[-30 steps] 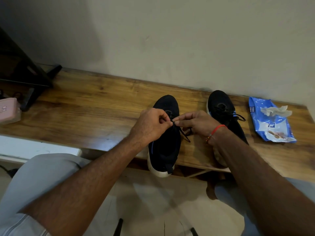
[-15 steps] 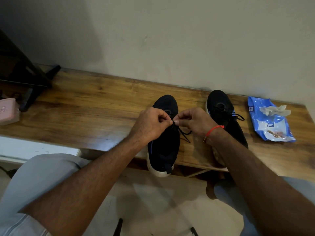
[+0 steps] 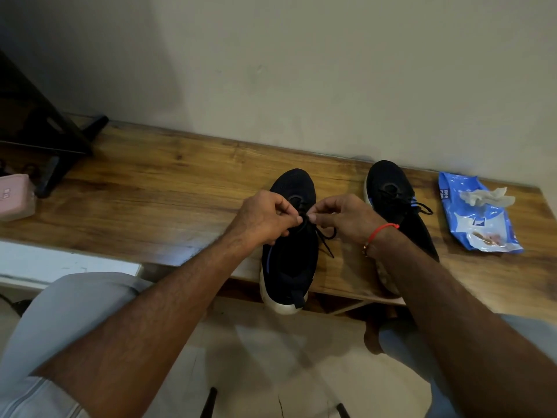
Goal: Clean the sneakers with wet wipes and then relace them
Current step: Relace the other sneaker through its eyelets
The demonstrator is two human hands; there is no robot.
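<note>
Two hands meet over the near sneaker (image 3: 289, 260), and both have drawn slightly farther up the shoe than a second ago, when they sat lower on the tongue. Our left hand (image 3: 262, 220) now pinches the black lace (image 3: 324, 236) between thumb and curled fingers, just as it did before; our right hand (image 3: 343, 217), with a red thread at the wrist, pinches the other part of the lace, fingertips nearly touching the left ones. A loose loop and end of lace trail down the right side of the shoe onto the wooden bench (image 3: 150, 188). That sneaker's white heel overhangs the near edge. The second sneaker (image 3: 394, 200) stands to its right, partly behind our right forearm, its position unchanged. Farther right lies the blue wipes pack (image 3: 470, 218), printed "mee mee", with a crumpled white wipe (image 3: 485, 196) on top. At far left a pink box (image 3: 15, 196) bears writing too blurred to read.
</note>
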